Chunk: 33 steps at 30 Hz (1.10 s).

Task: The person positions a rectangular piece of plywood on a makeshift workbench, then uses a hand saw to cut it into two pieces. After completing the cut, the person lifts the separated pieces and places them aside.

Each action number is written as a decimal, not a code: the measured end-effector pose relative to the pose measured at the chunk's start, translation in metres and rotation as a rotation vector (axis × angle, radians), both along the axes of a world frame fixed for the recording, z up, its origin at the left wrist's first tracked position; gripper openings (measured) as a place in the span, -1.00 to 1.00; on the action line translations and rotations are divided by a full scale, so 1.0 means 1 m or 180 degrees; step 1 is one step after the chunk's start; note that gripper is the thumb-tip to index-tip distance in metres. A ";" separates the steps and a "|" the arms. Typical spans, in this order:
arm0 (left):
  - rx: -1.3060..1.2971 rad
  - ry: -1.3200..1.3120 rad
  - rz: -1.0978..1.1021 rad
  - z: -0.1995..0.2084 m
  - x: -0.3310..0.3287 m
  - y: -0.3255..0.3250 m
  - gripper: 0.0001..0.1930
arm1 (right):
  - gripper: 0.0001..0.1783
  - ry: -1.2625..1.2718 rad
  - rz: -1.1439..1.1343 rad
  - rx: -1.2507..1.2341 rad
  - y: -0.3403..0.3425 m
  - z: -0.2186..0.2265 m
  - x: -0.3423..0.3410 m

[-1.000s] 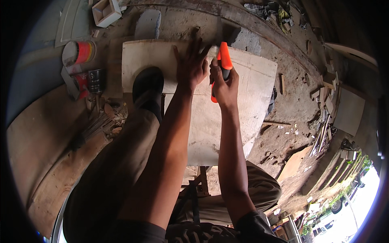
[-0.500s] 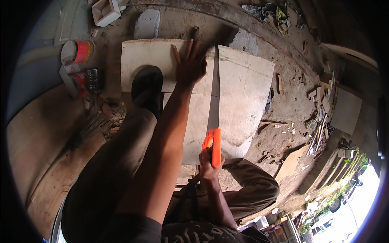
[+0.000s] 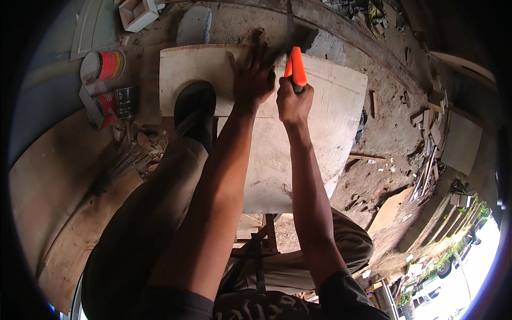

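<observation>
A pale wooden board lies across the middle of the view, its far edge in shade. On its far left part my left hand presses down flat, fingers stretched toward that edge. Just to its right, my right hand is wrapped round the orange handle of a handsaw. The saw blade points away from me, past the board's far edge; its lower part is hidden by the handle and hand. My foot in a dark shoe rests on the left part of the board.
Red-labelled cans and a dark can stand at the left. A small wooden box sits at the far left. Wood scraps and a flat panel lie at the right. A long beam crosses the far ground.
My right hand has pushed the saw far forward, from the near part of the board to its far edge. The left hand has stayed nearly in place.
</observation>
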State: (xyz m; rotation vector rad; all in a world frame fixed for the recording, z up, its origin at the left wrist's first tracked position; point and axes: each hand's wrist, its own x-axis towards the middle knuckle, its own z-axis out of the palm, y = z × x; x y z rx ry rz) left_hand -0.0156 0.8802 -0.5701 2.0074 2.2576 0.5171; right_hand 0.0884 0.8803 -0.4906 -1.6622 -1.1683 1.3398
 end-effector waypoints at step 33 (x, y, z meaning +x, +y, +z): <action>0.0338 -0.0066 -0.0056 0.004 0.002 0.001 -0.42 | -0.69 0.0232 -0.0009 0.0043 -0.038 -0.007 0.015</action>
